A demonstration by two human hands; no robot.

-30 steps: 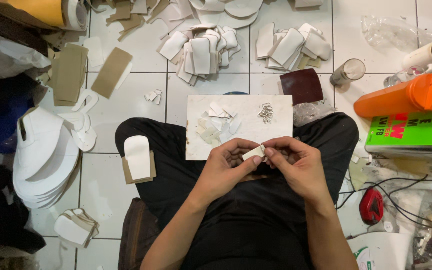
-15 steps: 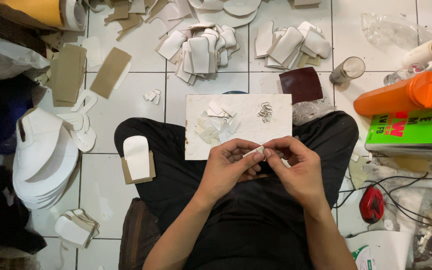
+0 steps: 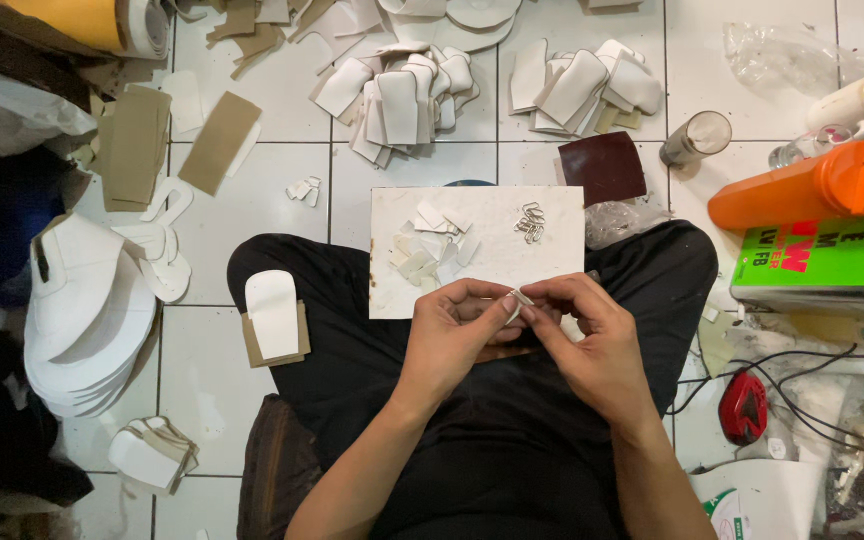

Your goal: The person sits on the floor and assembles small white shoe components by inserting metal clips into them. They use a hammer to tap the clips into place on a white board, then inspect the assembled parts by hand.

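Observation:
Over my lap, my left hand and my right hand meet fingertip to fingertip and pinch one small white strip between them. Just beyond the fingers lies a white board resting on my knees. On it sit a heap of small white cut pieces and a little cluster of metal buckles. How the strip is folded is hidden by my fingers.
Stacks of white shaped pieces lie on the tiled floor ahead, a pile of white soles at left. An orange bottle, green box, tin and dark red square are at right. Cables and a red tool lie near my right knee.
Both hands stay together on the small strip; the fingers shifted slightly while working it. Nothing else moved.

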